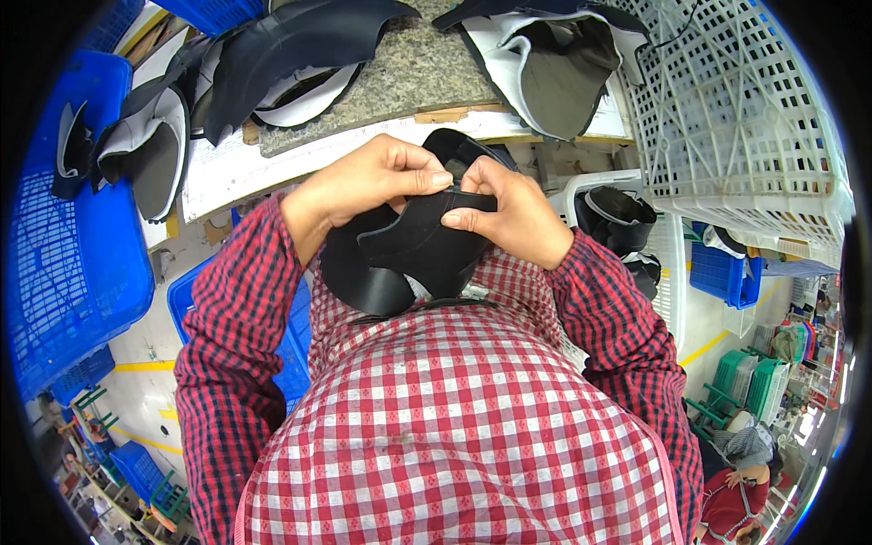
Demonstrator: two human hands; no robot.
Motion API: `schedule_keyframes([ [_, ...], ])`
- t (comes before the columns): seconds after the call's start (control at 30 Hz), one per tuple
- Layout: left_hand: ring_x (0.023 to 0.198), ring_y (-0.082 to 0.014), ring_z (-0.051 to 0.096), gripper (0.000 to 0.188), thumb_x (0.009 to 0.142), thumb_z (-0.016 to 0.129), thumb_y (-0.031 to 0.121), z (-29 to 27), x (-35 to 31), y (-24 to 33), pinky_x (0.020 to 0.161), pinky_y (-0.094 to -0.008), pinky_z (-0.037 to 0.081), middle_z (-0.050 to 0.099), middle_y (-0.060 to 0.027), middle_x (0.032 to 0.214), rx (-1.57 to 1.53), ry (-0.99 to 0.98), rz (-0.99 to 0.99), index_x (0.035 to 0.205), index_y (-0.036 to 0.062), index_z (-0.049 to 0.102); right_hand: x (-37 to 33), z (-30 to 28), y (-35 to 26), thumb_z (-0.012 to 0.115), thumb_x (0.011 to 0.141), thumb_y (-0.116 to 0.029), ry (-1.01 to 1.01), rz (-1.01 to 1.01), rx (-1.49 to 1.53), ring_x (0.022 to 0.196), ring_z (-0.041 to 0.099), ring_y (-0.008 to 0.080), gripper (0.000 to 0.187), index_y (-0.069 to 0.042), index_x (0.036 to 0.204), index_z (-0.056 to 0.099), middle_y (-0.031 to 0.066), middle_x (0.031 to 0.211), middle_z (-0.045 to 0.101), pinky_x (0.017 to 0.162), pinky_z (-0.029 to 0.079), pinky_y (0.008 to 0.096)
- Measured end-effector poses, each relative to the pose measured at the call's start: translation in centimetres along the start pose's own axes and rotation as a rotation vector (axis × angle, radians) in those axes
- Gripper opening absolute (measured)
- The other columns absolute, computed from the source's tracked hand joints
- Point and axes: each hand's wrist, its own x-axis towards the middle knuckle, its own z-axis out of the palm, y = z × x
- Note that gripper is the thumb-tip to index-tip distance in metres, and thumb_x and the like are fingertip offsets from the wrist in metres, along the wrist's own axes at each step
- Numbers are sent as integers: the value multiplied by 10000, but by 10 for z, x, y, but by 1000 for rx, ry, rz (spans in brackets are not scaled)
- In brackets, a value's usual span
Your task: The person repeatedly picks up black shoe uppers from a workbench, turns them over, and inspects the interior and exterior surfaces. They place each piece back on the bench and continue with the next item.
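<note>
The left hand (377, 177) at eleven o'clock and right hand (522, 213) at two are pinching a black shoe piece (422, 238) by its edge (470, 198), probably light, bendy and best held there.

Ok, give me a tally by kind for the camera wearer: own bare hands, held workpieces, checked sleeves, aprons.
Bare hands, left hand and right hand: 2
Black workpiece in their grip: 1
Red-and-black checked sleeves: 2
Red-and-white checked apron: 1
Total: 6
</note>
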Motion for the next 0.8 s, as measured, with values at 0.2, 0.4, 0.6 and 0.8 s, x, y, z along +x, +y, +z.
schedule_keyframes([
  [0.2, 729, -54, 679, 237, 997, 735, 204, -14, 14, 24, 630, -201, 583, 717, 8, 846, 0, -136, -178, 1078, -16, 768, 0, 2, 0, 880, 838, -253, -1, -64, 18, 755, 703, 249, 332, -41, 966, 659, 119, 833, 714, 707, 539, 374],
  [0.4, 756, -44, 658, 166, 1011, 675, 103, -9, 11, 37, 620, -213, 587, 700, -1, 871, 261, -181, -140, 1098, -20, 746, 2, 6, 6, 879, 831, -246, -4, -90, 35, 724, 698, 278, 332, -53, 933, 630, 116, 798, 699, 675, 524, 378],
  [0.6, 737, -29, 607, 137, 1012, 625, 57, -5, 4, 30, 616, -218, 580, 653, 23, 843, 329, -7, -205, 1061, -9, 736, 1, 16, 0, 867, 839, -259, 209, -361, -229, 752, 697, 334, 336, -64, 915, 603, 106, 798, 695, 657, 516, 401],
  [0.8, 726, -89, 617, 153, 1012, 639, 110, 22, -9, 59, 690, -278, 587, 666, -24, 821, 504, 5, -155, 1073, 5, 733, 2, 12, 13, 845, 860, -261, 29, -167, -11, 824, 715, 359, 297, -72, 957, 636, 122, 861, 720, 715, 530, 444],
])
